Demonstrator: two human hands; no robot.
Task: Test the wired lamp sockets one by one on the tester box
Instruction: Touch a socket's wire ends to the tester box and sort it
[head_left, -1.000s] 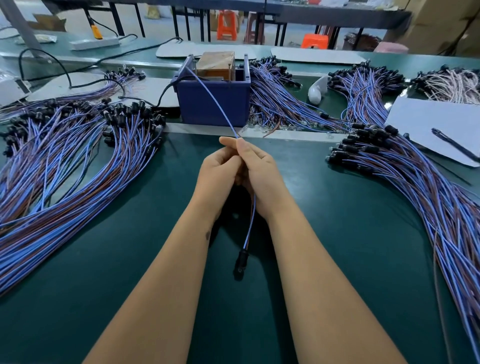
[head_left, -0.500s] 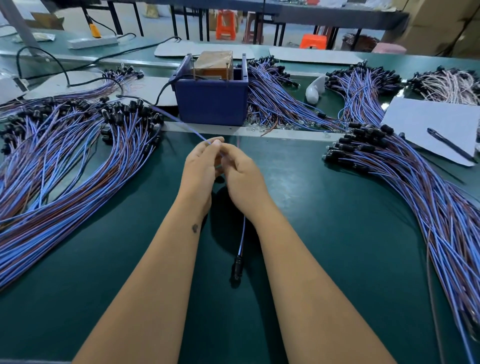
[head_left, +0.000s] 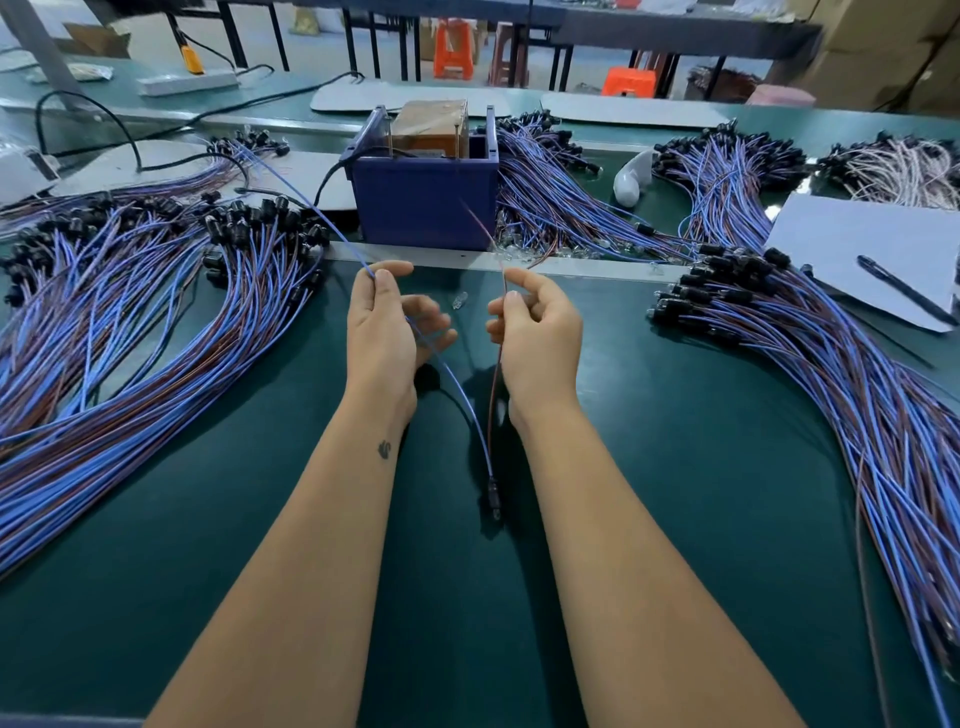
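Both hands are up over the green worktop (head_left: 701, 467), and the pair of wires is split between them. The left hand (head_left: 382, 332) pinches the blue wire (head_left: 457, 387) between thumb and forefinger at the top of the hand, the other fingers loosely curled below; past the pinch the blue wire runs on toward 11 o'clock, over the big pile of wired sockets (head_left: 130, 322) on the left. The right hand (head_left: 537, 338) pinches the thin brown wire (head_left: 493, 395) the same way, thumb against forefinger, and that wire's free end pokes up toward 12 o'clock in front of the blue tester box (head_left: 426, 202).

Below the hands both wires come together and drop toward 6 o'clock to a small black socket (head_left: 493, 496), which sits between the two forearms, well clear of the fingers. Whether it rests on the worktop or hangs just above it, I cannot tell.

The tester box stands at 12 o'clock from the hands, beyond a pale strip, with a brown block (head_left: 431, 127) inside it. A second heap of wired sockets (head_left: 810, 364) sweeps down the right side at 3 o'clock. At 2 o'clock a dark pen (head_left: 904, 291) lies on a white sheet (head_left: 852, 244). No readable writing or labels show anywhere.
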